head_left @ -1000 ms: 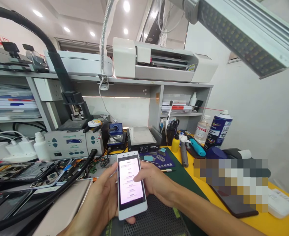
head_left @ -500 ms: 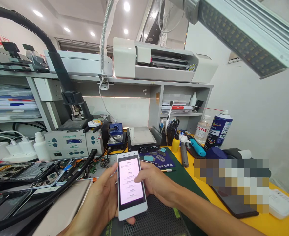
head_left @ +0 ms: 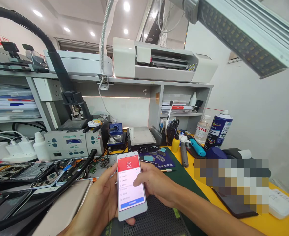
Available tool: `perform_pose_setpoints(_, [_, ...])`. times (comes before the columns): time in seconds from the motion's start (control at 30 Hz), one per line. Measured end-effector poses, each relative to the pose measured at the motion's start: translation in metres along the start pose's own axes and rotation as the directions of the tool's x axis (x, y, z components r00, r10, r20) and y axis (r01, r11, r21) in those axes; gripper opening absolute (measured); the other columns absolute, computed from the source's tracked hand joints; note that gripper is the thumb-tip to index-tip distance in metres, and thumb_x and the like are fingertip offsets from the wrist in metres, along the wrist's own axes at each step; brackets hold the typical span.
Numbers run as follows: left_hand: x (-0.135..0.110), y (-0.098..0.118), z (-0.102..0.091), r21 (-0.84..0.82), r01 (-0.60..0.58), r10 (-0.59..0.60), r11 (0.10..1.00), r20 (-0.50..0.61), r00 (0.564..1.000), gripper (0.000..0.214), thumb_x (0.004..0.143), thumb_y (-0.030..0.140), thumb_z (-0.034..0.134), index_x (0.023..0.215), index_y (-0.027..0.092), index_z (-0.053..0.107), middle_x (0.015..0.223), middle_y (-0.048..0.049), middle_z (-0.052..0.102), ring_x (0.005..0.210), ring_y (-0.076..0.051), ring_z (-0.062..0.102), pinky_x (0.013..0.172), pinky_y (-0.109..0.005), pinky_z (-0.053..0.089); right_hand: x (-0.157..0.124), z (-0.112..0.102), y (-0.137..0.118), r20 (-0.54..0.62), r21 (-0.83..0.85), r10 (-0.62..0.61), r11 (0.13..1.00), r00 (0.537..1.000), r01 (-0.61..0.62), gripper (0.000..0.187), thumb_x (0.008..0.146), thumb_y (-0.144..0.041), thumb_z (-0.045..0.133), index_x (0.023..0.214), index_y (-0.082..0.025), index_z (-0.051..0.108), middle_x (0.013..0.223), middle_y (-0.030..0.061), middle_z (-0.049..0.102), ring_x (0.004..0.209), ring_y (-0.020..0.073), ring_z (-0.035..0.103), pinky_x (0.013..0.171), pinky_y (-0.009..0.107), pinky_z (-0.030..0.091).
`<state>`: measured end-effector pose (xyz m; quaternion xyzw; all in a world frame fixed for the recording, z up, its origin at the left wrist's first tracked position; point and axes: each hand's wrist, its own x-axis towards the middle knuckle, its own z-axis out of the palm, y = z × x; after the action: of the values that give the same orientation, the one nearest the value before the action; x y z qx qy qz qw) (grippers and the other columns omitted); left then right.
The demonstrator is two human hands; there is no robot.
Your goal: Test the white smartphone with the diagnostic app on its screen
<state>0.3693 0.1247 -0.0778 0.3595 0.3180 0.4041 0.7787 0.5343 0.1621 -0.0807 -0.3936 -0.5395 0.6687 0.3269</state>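
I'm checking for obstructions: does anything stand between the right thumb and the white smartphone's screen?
Nothing visible does. The right hand has its thumb over the lit screen of the white smartphone, which rests in the left hand; actual contact can't be confirmed.

Bright; ceiling spotlights point(head_left: 126, 6) glowing; lower right pixelated.

Repair workshop, rework station point(head_left: 72, 143), circuit boards point(head_left: 93, 166)

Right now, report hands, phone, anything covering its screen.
Left hand holding white phone; screen lit, red banner at top. Right hand alongside. Its thumb covers part of screen.
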Motion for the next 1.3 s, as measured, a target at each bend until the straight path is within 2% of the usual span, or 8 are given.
perform_pose_setpoints(0.17, [-0.002, 0.001, -0.001, -0.017, 0.023, -0.023, 1.0, 0.009, 1.0, 0.063, 0.094, 0.053, 0.047, 0.146, 0.017, 0.045, 0.101, -0.0153, 0.075, 0.079, -0.03, 0.071, 0.054, -0.037, 0.057, 0.0, -0.001, -0.001, 0.019, 0.042, 0.008, 0.999, 1.0, -0.008, 0.046, 0.057, -0.017, 0.058, 0.102, -0.019, 0.065, 0.086, 0.0042, 0.071, 0.073, 0.0218, 0.064, 0.063, 0.033, 0.047])
perform_pose_setpoints(0.37, [-0.001, 0.001, -0.004, -0.091, 0.046, -0.044, 0.995, 0.021, 0.999, 0.071, 0.094, 0.055, 0.046, 0.149, 0.011, 0.04, 0.103, -0.0208, 0.075, 0.079, -0.032, 0.072, 0.057, -0.043, 0.06, -0.002, 0.001, -0.006, 0.039, 0.121, 0.041, 0.992, 0.998, -0.045, 0.048, 0.057, -0.022, 0.055, 0.103, -0.017, 0.064, 0.082, 0.0032, 0.067, 0.069, 0.0186, 0.059, 0.06, 0.03, 0.044])
perform_pose_setpoints(0.57, [-0.001, 0.002, -0.004, -0.115, 0.022, -0.024, 0.993, -0.018, 1.0, 0.07, 0.093, 0.051, 0.051, 0.152, 0.015, 0.036, 0.093, -0.0153, 0.076, 0.076, -0.032, 0.072, 0.057, -0.045, 0.06, -0.005, -0.001, -0.009, 0.113, 0.063, 0.015, 0.998, 0.994, -0.022, 0.052, 0.049, -0.008, 0.065, 0.1, -0.018, 0.062, 0.088, 0.0023, 0.068, 0.08, 0.0194, 0.063, 0.063, 0.028, 0.046])
perform_pose_setpoints(0.8, [-0.001, 0.003, -0.002, -0.113, -0.002, -0.007, 0.994, -0.072, 0.997, 0.072, 0.091, 0.053, 0.054, 0.153, 0.02, 0.035, 0.104, -0.0157, 0.076, 0.079, -0.031, 0.073, 0.057, -0.042, 0.058, -0.005, -0.003, -0.012, 0.177, 0.111, 0.014, 0.993, 0.984, -0.034, 0.058, 0.048, -0.003, 0.063, 0.105, -0.015, 0.065, 0.088, 0.0023, 0.068, 0.08, 0.0174, 0.062, 0.061, 0.026, 0.043])
perform_pose_setpoints(1.0, [-0.002, 0.003, -0.003, -0.102, -0.003, -0.004, 0.995, -0.067, 0.998, 0.072, 0.091, 0.055, 0.055, 0.153, 0.023, 0.037, 0.11, -0.015, 0.075, 0.077, -0.03, 0.072, 0.059, -0.044, 0.059, -0.002, -0.006, -0.009, 0.172, 0.111, 0.009, 0.993, 0.985, -0.029, 0.048, 0.051, -0.006, 0.059, 0.098, -0.016, 0.067, 0.083, 0.0015, 0.067, 0.072, 0.0166, 0.061, 0.061, 0.028, 0.044])
perform_pose_setpoints(1.3, [0.001, 0.0, -0.005, -0.112, 0.0, -0.005, 0.994, -0.046, 0.999, 0.07, 0.091, 0.056, 0.054, 0.15, 0.021, 0.041, 0.107, -0.0132, 0.076, 0.077, -0.031, 0.07, 0.055, -0.044, 0.059, -0.001, -0.004, -0.009, 0.138, 0.103, 0.028, 0.994, 0.99, -0.042, 0.048, 0.055, -0.013, 0.063, 0.104, -0.016, 0.065, 0.09, 0.0057, 0.071, 0.082, 0.0221, 0.065, 0.071, 0.035, 0.047])
